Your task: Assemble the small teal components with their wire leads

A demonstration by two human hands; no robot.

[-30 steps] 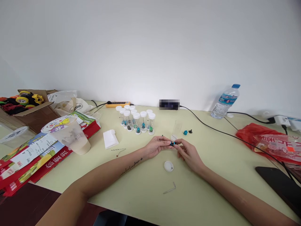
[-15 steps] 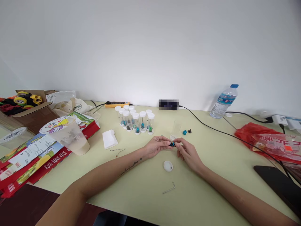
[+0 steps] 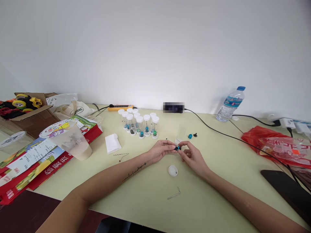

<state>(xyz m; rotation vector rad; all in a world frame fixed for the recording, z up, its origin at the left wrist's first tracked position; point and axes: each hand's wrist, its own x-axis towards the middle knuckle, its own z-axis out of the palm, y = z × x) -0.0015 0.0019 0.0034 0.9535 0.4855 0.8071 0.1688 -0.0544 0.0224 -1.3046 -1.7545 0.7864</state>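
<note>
My left hand (image 3: pixel 161 151) pinches a small black and blue part (image 3: pixel 178 148) between thumb and finger. From the right, my right hand (image 3: pixel 193 157) has its fingers closed around the other end of that part. Just behind the fingers lies a clear plastic tube (image 3: pixel 181 132). Beyond my right hand are a small teal piece (image 3: pixel 190 136) and a small black piece (image 3: pixel 195 135). Nearer to me, a round white cap (image 3: pixel 173 171) and an L-shaped hex key (image 3: pixel 175 194) rest on the table.
Several white-capped tubes (image 3: pixel 140 119) stand behind my left hand. Left are a white packet (image 3: pixel 113 143), a thin chain (image 3: pixel 123 157), a drink cup (image 3: pixel 79 144) and a box (image 3: pixel 34 121). A water bottle (image 3: pixel 232 103), cable, red bag (image 3: pixel 257 139) and black phone (image 3: pixel 284 184) are right.
The fingers of my right hand have shifted slightly on the small part, with the index finger now more arched. The whole view has moved a little.
</note>
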